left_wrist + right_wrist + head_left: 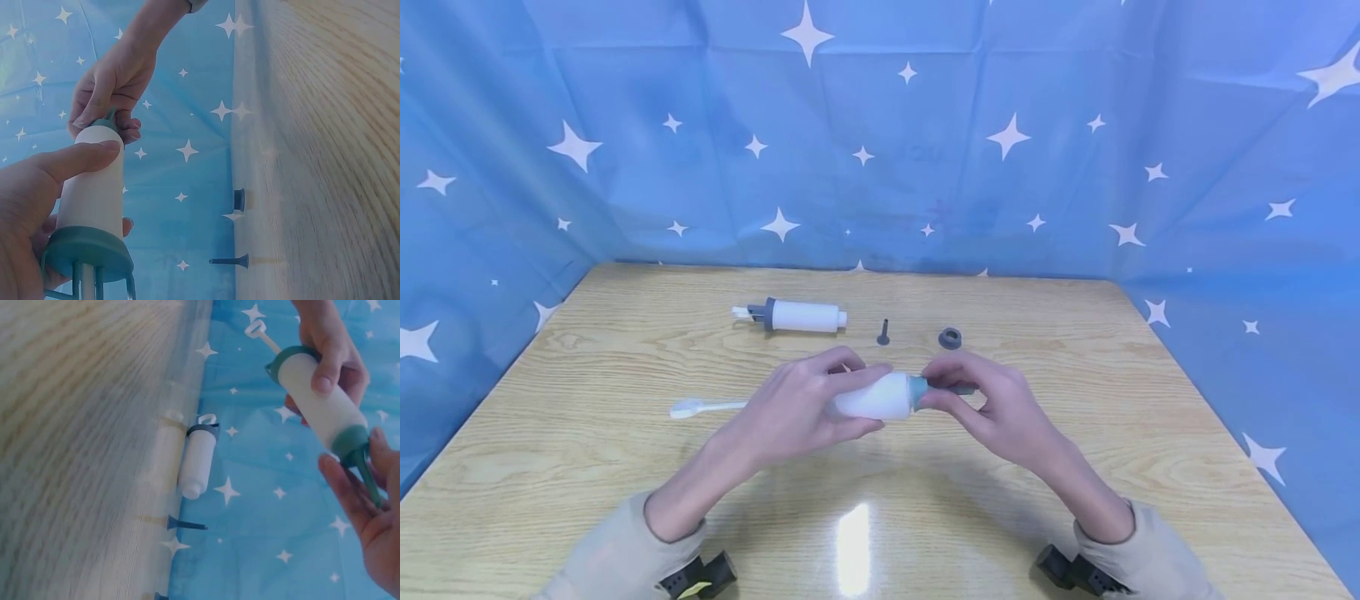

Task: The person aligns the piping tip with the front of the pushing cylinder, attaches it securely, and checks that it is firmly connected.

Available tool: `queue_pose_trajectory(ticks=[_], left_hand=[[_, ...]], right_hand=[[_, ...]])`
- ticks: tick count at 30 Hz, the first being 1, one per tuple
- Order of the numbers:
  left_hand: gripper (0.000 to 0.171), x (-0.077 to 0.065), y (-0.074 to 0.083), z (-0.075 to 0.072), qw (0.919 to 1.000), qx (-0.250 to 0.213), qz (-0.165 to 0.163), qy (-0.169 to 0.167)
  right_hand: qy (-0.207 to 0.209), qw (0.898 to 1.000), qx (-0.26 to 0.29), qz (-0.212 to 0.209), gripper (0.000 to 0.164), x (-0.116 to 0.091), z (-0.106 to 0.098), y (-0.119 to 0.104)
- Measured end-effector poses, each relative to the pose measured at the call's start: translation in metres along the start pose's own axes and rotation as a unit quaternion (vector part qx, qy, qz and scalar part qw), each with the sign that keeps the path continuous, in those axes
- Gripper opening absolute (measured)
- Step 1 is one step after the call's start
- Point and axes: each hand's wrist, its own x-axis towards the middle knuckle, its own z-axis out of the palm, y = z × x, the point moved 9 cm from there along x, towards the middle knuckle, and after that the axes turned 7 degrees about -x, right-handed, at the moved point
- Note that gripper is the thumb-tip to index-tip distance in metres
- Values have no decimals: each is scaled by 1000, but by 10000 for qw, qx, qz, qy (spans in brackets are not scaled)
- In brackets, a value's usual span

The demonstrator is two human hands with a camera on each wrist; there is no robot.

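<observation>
My left hand [786, 408] grips the white barrel [880, 397] of an icing syringe, held level above the table. Its white plunger rod with a looped handle [688, 407] sticks out to the left, pulled well out. In the left wrist view a green collar [87, 247] closes the plunger end. My right hand [992, 408] pinches the green nozzle cap [351, 442] at the barrel's other end, thumb and fingers on either side. The narrow spout points away from the barrel, past my right fingers. In the head view the fingers partly hide the cap.
Behind the hands lies a second syringe [805, 317] with a white barrel and dark grey collar. To its right are a small dark nozzle [883, 333] and a dark ring-shaped cap [950, 338]. A blue star-patterned cloth [880, 192] hangs along the wooden table's [587, 350] back edge.
</observation>
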Motion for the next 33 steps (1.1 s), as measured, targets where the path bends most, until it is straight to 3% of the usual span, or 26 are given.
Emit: queue_pose_trajectory(ticks=[5,10,20,25,29,33], left_hand=[[53,0,-4,0,9999,34,-140,-25],[54,-1,-6,-1,9998,44,-188,-8],[52,0,2,-2,9998,102,163,108],[52,0,4,-3,9995,175,226,119],[52,0,4,-2,9996,188,184,108],[52,0,3,-3,9998,180,93,94]], right_hand=[[-128,9998,-42,-165,25,2,0,-2],[-346,9989,-79,-302,41,3,1,-4],[-605,9980,170,-97,15,0,5,1],[-323,9995,-48,-1,17,-1,2,3],[20,9996,-178,-232,28,1,-3,-3],[-13,9985,-158,-523,32,3,-4,-10]])
